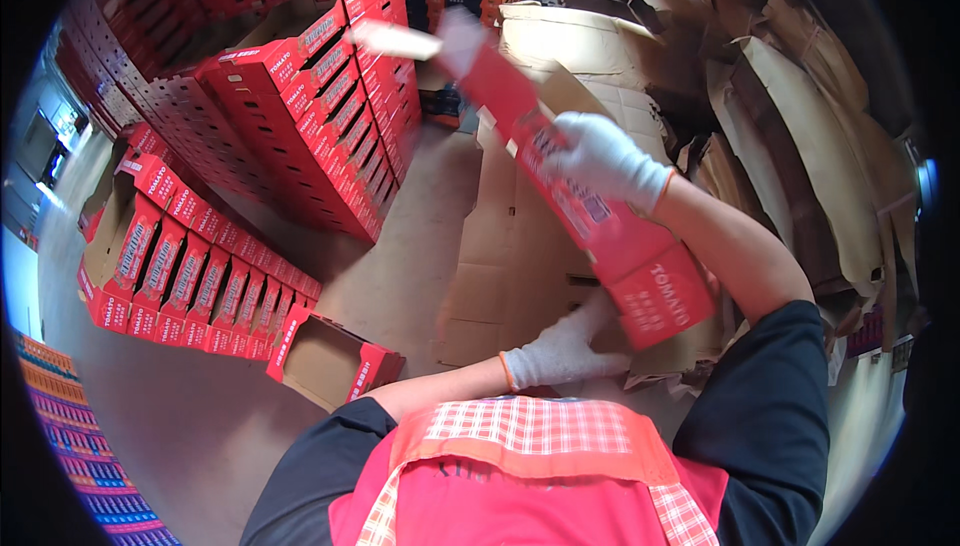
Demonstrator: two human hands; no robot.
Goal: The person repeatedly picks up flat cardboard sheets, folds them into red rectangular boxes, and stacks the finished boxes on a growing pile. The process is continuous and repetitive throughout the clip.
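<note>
A red cardboard box (pixel 625 246) with brown inner board is held aslant in front of me. Its upper end is smeared by motion. My right hand (pixel 612 158), in a white glove with an orange cuff, grips its long printed side near the upper middle. Just left of the box's lower end is my left hand (pixel 568 351), gloved the same way. Its fingers are stretched apart and slightly blurred; whether they touch the box I cannot tell. Beneath both hands lies a large flat brown cardboard sheet (pixel 485 291).
Tall stacks of red boxes (pixel 300 96) stand at the far left. Nearer, a leaning row of red boxes (pixel 185 276) rests on the floor, ending in an open red box (pixel 335 356). Piled brown cardboard (pixel 800 166) fills the right. Colourful stacked cartons (pixel 85 446) line the left edge.
</note>
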